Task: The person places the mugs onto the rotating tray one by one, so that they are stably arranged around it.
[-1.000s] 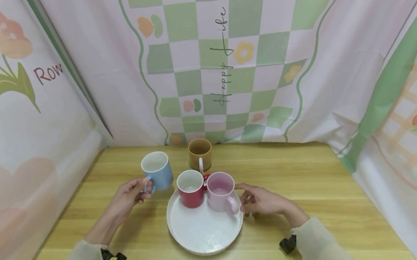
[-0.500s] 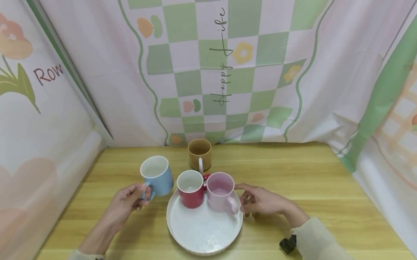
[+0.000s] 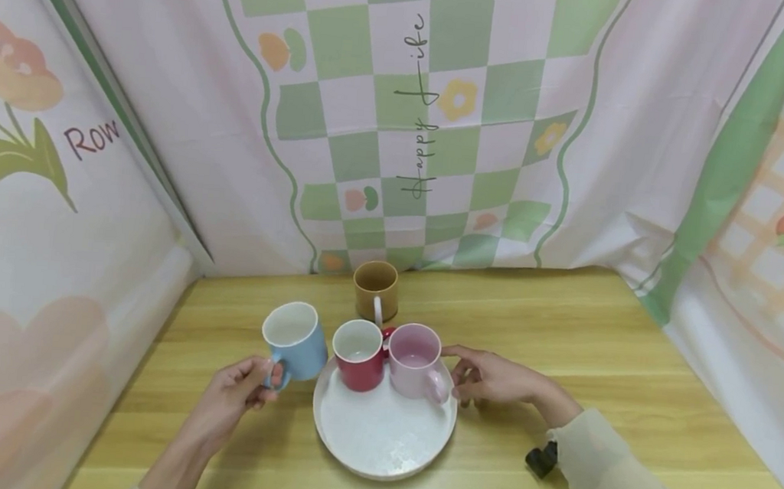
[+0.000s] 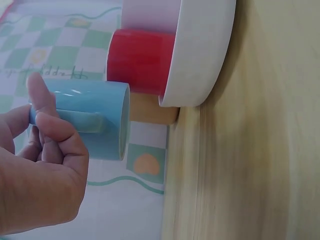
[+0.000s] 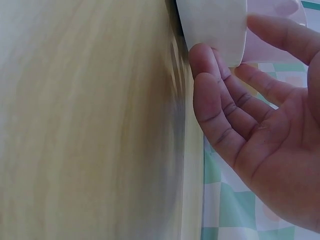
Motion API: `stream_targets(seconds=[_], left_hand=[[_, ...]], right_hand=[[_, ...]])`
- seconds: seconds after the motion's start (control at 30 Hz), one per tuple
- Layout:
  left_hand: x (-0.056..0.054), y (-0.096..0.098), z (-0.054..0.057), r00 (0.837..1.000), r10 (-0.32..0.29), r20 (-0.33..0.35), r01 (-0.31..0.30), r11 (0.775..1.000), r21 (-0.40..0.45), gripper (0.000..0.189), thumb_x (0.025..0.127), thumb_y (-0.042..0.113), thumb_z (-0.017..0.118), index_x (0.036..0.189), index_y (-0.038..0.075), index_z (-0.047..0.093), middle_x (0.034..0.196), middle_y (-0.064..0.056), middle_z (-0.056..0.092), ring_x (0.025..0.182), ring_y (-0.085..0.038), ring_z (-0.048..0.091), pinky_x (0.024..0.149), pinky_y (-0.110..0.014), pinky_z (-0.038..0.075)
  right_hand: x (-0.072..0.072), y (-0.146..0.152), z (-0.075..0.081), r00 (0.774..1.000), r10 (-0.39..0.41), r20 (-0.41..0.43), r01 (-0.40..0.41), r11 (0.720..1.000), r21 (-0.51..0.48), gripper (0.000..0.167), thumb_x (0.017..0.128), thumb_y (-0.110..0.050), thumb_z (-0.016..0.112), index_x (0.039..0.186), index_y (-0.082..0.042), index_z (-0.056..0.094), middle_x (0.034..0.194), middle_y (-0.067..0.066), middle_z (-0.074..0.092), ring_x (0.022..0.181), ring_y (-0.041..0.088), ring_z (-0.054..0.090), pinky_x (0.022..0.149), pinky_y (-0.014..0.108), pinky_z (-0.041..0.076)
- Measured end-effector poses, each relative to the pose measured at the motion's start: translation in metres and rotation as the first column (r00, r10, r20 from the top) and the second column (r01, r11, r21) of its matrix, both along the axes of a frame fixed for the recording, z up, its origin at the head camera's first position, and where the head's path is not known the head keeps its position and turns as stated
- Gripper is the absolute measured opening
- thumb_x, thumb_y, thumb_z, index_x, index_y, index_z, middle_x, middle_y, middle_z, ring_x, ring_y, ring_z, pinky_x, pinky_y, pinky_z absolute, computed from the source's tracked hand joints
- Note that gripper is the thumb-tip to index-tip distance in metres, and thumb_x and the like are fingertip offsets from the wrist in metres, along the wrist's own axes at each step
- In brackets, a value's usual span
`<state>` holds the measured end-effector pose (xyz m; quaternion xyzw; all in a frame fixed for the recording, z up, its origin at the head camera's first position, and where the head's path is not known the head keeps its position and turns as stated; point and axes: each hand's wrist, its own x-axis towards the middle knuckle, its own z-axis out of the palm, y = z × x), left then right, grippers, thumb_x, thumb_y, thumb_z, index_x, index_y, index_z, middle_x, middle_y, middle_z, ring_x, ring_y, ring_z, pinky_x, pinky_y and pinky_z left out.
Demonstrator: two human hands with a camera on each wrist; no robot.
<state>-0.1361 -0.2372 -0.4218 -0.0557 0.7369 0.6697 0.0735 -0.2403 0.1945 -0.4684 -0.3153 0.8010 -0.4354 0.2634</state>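
A light blue mug [image 3: 297, 348] with a white inside hangs upright left of the round white tray [image 3: 382, 443]. My left hand [image 3: 235, 393] pinches its handle, and the left wrist view shows the mug's base [image 4: 124, 122] off the tabletop. On the tray's far half stand a red mug [image 3: 360, 357] and a pink mug [image 3: 413, 361], side by side. At the tray's right edge is my right hand [image 3: 492, 379], its fingers loosely bent and thumb at the rim; the right wrist view shows its fingertips against the tray wall [image 5: 215, 30].
Behind the tray stands a brown mug [image 3: 376, 289] with a pale handle turned toward me. The wooden table [image 3: 598, 353] runs back to a checked cloth hanging [image 3: 415, 123], with printed cloths at both sides.
My left hand has come down and nearer to me with the blue mug, which is now lower beside the red mug. The right hand, tray and other mugs have stayed put.
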Motion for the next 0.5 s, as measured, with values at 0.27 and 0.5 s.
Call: stream_targets(seconds=[0.27,0.5], left_hand=[[0.011,0.004,0.001,0.999,-0.039,0.007,0.039,0.999,-0.005,0.036,0.101,0.026,0.058,0.114,-0.007,0.061,0.099,-0.001,0.067,0.08,-0.011,0.064,0.072,-0.022,0.051],[0.021,0.007,0.001,0.994,-0.105,-0.006,0.105,0.994,0.004,0.034,0.102,0.028,0.057,0.106,-0.005,0.062,0.098,0.001,0.067,0.079,-0.01,0.062,0.07,-0.02,0.05]], right_hand=[[0.0,0.0,0.0,1.0,-0.004,0.002,0.004,1.0,-0.003,0.071,0.091,-0.013,0.07,0.153,-0.011,0.035,0.106,0.014,0.064,0.087,0.024,0.067,0.061,0.04,0.061],[0.0,0.0,-0.001,1.0,-0.009,-0.009,0.009,1.0,0.001,0.073,0.09,-0.013,0.071,0.153,-0.012,0.035,0.107,0.014,0.065,0.086,0.022,0.066,0.062,0.039,0.061]])
